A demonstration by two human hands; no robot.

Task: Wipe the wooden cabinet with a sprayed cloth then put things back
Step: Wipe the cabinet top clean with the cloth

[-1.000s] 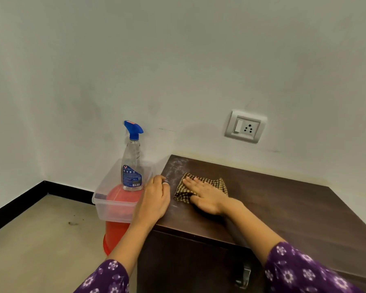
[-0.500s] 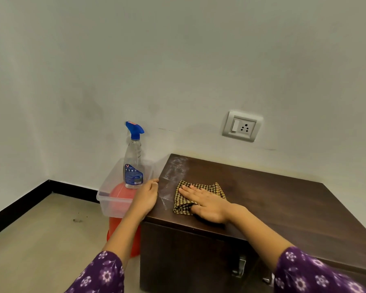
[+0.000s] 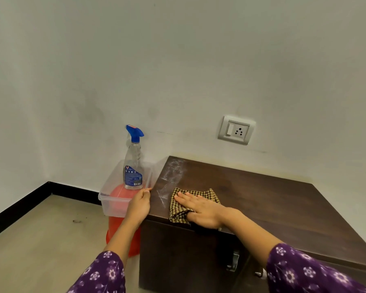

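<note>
A dark wooden cabinet [image 3: 273, 199] stands against the wall, with pale dust streaks near its back left corner. A brown checked cloth [image 3: 178, 214] lies at the cabinet's front left edge. My right hand [image 3: 201, 210] presses flat on the cloth, fingers spread, thumb tucked under its front fold. My left hand [image 3: 138, 206] rests against the cabinet's left edge, fingers curled on the rim. A clear spray bottle [image 3: 133, 163] with a blue trigger stands upright in a clear plastic tub [image 3: 112, 199] left of the cabinet.
The tub sits on a red bucket [image 3: 123, 235] on the beige floor. A wall socket with a switch [image 3: 237, 130] is above the cabinet. A metal handle [image 3: 234, 261] shows on the cabinet front. A black skirting runs along the wall at left.
My right hand has dragged the cloth from the back left area toward the front edge. My left hand slid off the top onto the cabinet's left edge.
</note>
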